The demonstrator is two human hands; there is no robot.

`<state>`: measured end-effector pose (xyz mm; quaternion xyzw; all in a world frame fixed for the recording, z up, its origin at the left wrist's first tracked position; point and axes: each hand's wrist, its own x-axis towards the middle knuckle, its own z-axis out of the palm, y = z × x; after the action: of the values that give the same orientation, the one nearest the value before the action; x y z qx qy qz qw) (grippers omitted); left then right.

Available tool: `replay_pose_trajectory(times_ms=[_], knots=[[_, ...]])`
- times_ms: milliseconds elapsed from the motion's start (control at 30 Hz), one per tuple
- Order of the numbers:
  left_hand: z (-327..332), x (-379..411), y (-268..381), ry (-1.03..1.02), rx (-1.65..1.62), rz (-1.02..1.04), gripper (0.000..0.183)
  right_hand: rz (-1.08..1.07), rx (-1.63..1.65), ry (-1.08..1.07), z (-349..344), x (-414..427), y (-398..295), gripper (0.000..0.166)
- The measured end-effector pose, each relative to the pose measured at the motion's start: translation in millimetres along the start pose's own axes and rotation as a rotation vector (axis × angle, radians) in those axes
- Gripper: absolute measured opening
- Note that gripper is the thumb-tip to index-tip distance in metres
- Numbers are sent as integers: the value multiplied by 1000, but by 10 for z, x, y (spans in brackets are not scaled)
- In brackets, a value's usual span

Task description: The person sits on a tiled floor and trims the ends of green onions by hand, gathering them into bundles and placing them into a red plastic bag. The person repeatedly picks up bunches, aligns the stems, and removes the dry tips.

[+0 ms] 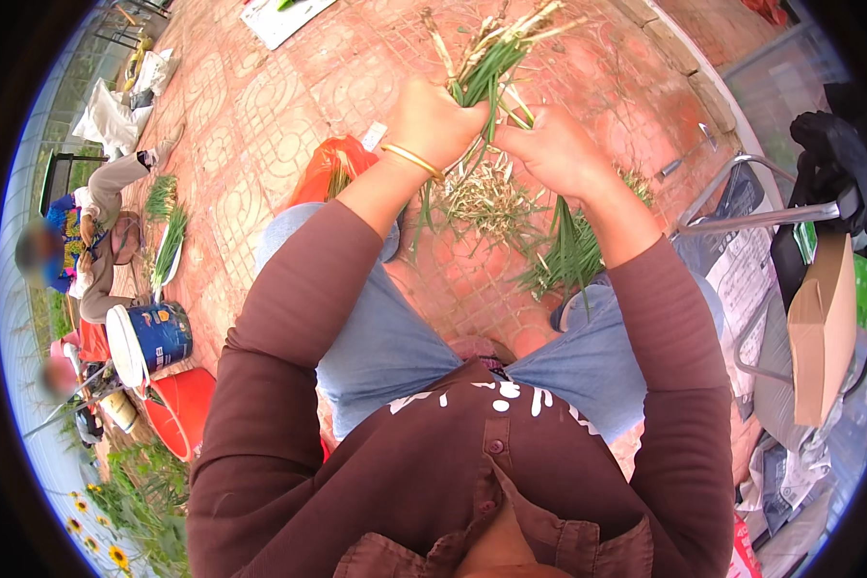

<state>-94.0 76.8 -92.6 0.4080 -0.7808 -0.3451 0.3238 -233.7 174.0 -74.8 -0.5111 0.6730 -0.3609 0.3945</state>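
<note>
In front of my knees, my left hand (437,119) grips a bunch of long green stalks (488,68), likely chives or scallions. Their pale, dry root ends point up and away from me. My right hand (560,152), close beside it, pinches a few stalks whose green leaves (565,235) hang below the palm. Under both hands, a heap of dry straw-coloured trimmings (491,199) lies on the paving. More green stalks (574,253) are on the ground by my right foot, partly hidden by the hanging leaves. An orange plastic bag (336,162) stands beyond my left knee.
At left sits another person (90,231), near laid-out bundles of greens (167,246). A blue bucket (162,336) and a red bucket (188,408) stand nearer me. To my right are a metal-framed chair (766,217) and a cardboard box (820,332). A white board (282,22) lies ahead.
</note>
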Motion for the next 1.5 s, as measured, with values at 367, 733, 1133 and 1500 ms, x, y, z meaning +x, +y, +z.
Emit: replay_pose_trajectory(times_ms=[367,733,1133,1500], knots=[[-219,164,-49,-40,-268,-294,22,-87,243,143,-197,-118,173,26],[-95,48,8,-259,-666,-393,15,-179,375,292,-159,43,129,22],[-61,7,-20,-431,-632,-332,31,-281,468,306,-4,195,69,17],[-132,-8,-94,-435,-1065,-528,26,-136,514,352,-108,186,145,19]])
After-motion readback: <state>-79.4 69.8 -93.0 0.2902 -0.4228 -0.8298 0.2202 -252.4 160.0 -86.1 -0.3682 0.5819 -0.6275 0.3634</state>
